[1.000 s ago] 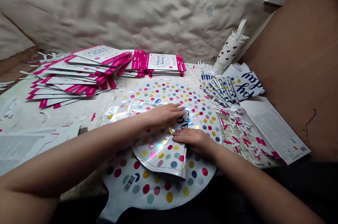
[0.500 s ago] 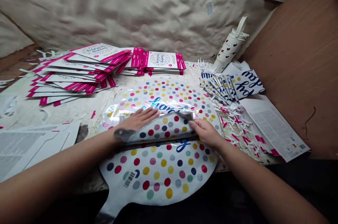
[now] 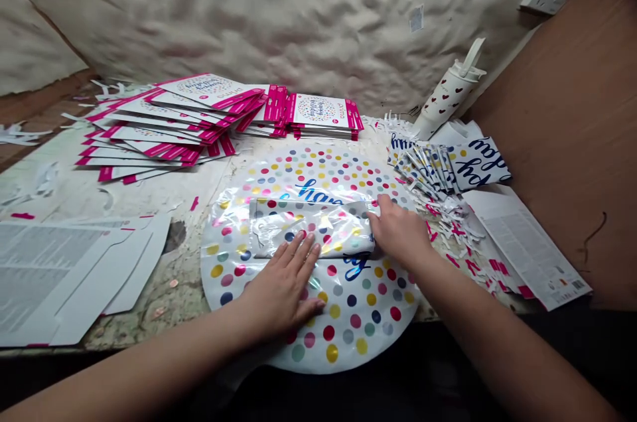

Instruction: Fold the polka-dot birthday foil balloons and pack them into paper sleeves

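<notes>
Left hand (image 3: 281, 289) is pressing down open, fingers spread, on a dotted foil balloon (image 3: 338, 302) lying on the bench (image 3: 134, 322). Right hand (image 3: 398, 233) is pushing on its folded flap (image 3: 311, 228), also open, not gripping. Foil is behaving light, soft, slippery, easily creased: hold flat-palmed along fold edges, no pinching. Pink-edged card packs (image 3: 174, 120) are sitting stacked behind.
</notes>
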{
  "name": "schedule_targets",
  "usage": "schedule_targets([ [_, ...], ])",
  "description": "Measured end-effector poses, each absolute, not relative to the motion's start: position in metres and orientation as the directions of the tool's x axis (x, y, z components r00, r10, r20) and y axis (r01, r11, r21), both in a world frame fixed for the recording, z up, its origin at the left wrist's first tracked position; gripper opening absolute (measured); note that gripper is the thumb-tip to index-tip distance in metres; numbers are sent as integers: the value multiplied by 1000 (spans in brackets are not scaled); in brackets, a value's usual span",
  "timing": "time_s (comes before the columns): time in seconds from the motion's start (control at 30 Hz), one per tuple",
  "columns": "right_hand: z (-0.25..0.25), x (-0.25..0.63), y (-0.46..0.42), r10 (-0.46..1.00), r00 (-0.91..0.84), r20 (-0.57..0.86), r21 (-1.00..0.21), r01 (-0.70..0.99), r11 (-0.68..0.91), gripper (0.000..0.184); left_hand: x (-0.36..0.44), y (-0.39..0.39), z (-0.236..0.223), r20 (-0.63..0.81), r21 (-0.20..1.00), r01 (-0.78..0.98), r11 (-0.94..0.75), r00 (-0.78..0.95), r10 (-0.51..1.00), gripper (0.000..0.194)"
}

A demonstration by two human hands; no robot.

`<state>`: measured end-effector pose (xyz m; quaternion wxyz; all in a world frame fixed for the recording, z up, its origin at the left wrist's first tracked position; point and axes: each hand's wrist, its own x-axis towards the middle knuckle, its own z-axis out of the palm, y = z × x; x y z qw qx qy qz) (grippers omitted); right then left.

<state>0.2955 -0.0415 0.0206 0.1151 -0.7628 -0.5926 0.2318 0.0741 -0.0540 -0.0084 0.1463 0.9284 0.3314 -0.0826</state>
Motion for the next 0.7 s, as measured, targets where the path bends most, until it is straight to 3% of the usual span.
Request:
schedule_targets([
  [0.07, 16, 278, -51, 1000, -14, -24, -357, 934, 5, 46, 70, -52, -14, -223, 219, 625, -749, 779, 585, 79],
  [0.17, -2, 263, -54, 945, -323, -58, -295, 910, 293, 61, 64, -46, -16, -198, 209, 611, -764, 791, 578, 79],
  [0.2, -8, 265, -53, 939, -324, -113, -278, 918, 283, 68, 64, -46, -16, -196, 208, 607, -767, 794, 576, 79],
  [0.27, -13, 276, -53, 965, -157, -208, -232, 967, 107, 78, 64, -45, -15, -198, 214, 606, -766, 795, 573, 79],
  [0.33, -11, 290, -59, 983, -47, -175, -174, 985, 16, 85, 63, -45, -13, -213, 229, 604, -763, 796, 566, 80],
  [0.4, -6, 301, -70, 978, -199, -56, -135, 972, 190, 76, 62, -45, -11, -237, 239, 604, -760, 796, 557, 80],
  [0.5, -2, 302, -83, 851, -518, 86, -32, 853, 522, 52, 61, -44, -8, -253, 239, 603, -761, 795, 551, 78],
  [0.63, 4, 284, -88, 852, -497, 163, 124, 867, 482, 30, 73, -44, -5, -217, 199, 641, -741, 767, 605, 73],
  [0.7, 10, 272, -95, 773, -566, 287, 148, 823, 548, 25, 80, -43, -4, -178, 127, 692, -711, 721, 670, 65],
])
